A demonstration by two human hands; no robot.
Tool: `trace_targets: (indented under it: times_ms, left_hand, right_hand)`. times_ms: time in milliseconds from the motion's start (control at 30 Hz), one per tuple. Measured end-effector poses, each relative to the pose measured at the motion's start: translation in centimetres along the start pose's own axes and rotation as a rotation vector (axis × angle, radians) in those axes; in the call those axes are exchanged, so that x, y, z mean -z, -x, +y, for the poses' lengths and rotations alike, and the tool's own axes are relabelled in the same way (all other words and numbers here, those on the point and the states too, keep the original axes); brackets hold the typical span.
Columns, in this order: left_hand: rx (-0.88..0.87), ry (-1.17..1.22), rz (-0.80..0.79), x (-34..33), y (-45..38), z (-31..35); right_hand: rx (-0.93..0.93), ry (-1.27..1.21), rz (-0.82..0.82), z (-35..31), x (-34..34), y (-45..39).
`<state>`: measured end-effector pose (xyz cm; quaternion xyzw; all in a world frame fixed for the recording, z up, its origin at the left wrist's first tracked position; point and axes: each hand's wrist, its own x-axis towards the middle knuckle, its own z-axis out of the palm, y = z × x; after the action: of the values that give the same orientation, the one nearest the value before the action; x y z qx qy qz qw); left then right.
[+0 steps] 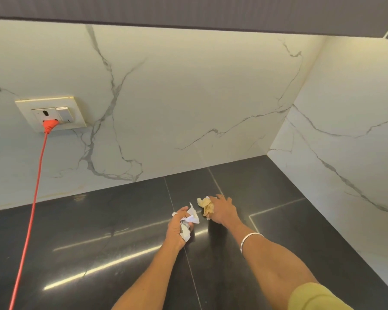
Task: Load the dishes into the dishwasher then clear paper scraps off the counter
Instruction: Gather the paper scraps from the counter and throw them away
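My left hand (177, 229) grips a bunch of crumpled white paper scraps (191, 218) just above the dark counter (99, 231). To its right, my right hand (222, 210) closes its fingers on a crumpled yellowish-brown paper scrap (206, 206) that lies on the counter. A silver bangle sits on my right forearm. No dishes and no dishwasher are in view.
A white marble backsplash (188, 97) rises behind the counter and a marble side wall (345, 142) closes the right side. At the left, a red cord (35, 198) hangs from a wall socket (51, 116) down across the counter. A dark cabinet (188, 10) hangs overhead.
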<state>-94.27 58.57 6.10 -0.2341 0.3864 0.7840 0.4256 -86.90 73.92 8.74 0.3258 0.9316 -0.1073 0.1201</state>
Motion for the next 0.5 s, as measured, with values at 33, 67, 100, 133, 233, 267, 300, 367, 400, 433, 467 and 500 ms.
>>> trace_targets:
  times_ms: [33, 67, 100, 133, 233, 267, 300, 367, 400, 433, 467, 500]
  left_hand:
    - [-0.009, -0.004, -0.001, 0.0, -0.1, -0.1]
    - [-0.016, -0.009, -0.001, 0.1, -0.1, -0.1]
    - [-0.022, -0.014, 0.001, 0.1, -0.1, -0.2]
    - [-0.028, -0.022, 0.004, 0.1, 0.0, -0.2]
    - [-0.032, -0.054, 0.0, 0.0, 0.4, -0.3]
    - [-0.031, -0.062, -0.003, 0.0, 0.5, -0.2]
    - [-0.03, -0.067, 0.001, 0.1, 0.7, -0.2]
    - [-0.017, -0.082, -0.001, 0.3, 1.0, -0.2]
    - [-0.004, -0.095, -0.008, 0.4, 1.3, -0.3]
    - [0.015, -0.109, -0.016, 0.5, 1.6, -0.5]
    - [0.039, -0.122, -0.026, 0.6, 1.9, -0.7]
    - [0.059, -0.142, -0.038, 0.6, 2.3, -0.9]
  right_hand:
    - [-0.002, -0.047, 0.039, -0.3, -0.4, -0.1]
    - [-0.009, -0.087, 0.092, -0.6, -0.7, 0.1]
    - [-0.008, -0.105, 0.142, -0.6, -1.3, 0.1]
    - [-0.005, -0.101, 0.172, -0.6, -1.8, 0.3]
    - [-0.016, -0.145, 0.26, -0.8, -2.6, 1.6]
    - [-0.018, -0.162, 0.276, -1.0, -2.6, 2.2]
    - [-0.026, -0.183, 0.283, -1.0, -2.7, 2.7]
    - [-0.062, -0.226, 0.278, -0.9, -3.1, 3.8]
    - [-0.078, -0.256, 0.272, -0.9, -3.2, 4.4]
    - [-0.091, -0.282, 0.269, -0.7, -3.4, 4.9]
    - [-0.108, -0.306, 0.271, -0.6, -3.5, 5.5]
    - [-0.117, -0.318, 0.272, -0.5, -3.5, 6.1]
